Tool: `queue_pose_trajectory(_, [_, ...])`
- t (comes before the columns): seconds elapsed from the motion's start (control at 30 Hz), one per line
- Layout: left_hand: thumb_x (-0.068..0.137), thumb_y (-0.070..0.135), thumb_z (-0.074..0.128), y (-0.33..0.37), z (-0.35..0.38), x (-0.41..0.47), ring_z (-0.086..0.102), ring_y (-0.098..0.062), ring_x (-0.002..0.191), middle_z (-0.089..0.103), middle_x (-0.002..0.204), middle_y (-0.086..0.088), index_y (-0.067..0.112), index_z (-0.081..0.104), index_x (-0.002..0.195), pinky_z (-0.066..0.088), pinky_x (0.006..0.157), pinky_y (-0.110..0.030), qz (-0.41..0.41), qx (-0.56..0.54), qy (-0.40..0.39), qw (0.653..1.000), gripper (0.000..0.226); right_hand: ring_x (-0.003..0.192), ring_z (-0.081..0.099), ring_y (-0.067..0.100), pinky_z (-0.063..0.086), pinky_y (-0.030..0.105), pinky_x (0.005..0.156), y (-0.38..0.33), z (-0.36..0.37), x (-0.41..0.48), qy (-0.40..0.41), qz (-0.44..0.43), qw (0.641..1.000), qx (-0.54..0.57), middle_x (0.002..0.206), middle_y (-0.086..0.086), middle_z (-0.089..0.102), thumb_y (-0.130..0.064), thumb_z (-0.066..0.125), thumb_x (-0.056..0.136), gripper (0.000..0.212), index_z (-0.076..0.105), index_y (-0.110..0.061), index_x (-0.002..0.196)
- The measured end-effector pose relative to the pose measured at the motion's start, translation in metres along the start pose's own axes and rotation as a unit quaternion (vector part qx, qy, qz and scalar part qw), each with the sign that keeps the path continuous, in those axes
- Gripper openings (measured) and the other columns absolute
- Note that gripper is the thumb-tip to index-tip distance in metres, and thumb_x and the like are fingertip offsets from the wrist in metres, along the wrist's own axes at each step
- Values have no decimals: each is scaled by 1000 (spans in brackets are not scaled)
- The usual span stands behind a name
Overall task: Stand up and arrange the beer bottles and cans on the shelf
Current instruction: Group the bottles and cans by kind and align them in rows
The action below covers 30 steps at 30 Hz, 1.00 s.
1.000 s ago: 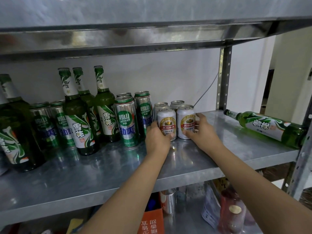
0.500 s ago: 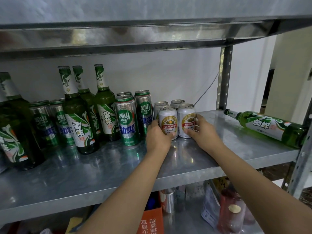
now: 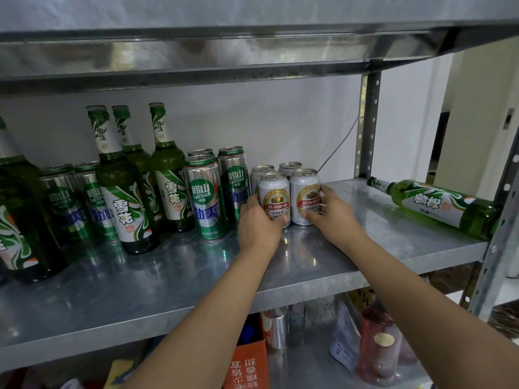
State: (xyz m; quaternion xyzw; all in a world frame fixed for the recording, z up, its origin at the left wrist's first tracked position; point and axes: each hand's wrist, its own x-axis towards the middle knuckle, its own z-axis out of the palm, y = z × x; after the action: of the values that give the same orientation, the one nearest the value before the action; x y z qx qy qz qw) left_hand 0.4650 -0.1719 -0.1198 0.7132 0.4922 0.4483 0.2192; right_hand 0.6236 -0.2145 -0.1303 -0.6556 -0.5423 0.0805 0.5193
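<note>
Head view: my left hand point(image 3: 257, 226) and right hand point(image 3: 327, 213) grip the two front white cans point(image 3: 289, 199); most stock stands, one bottle point(image 3: 438, 204) lies at 3 o'clock.

Take the four short silver cans point(image 3: 289, 192) on the steel shelf point(image 3: 168, 282) as your landmark. Left of them stand tall green-and-silver cans point(image 3: 206, 196), then upright green glass bottles point(image 3: 123, 192). Well to their right one green glass bottle point(image 3: 438, 204) lies on its side. Your left hand point(image 3: 259, 223) and right hand point(image 3: 330, 210) flank the front pair.
</note>
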Motion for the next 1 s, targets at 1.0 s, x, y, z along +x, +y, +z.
queue_pose_trajectory(1.0, [91, 12, 62, 118, 101, -53, 59, -17, 109, 65, 119, 1, 17, 64, 120, 48, 99, -32, -39, -234, -271, 933, 29, 85, 53, 28, 43, 32, 62, 54, -198, 27, -65, 144, 862, -482, 95, 7, 55, -39, 65, 76, 42, 47, -15, 105])
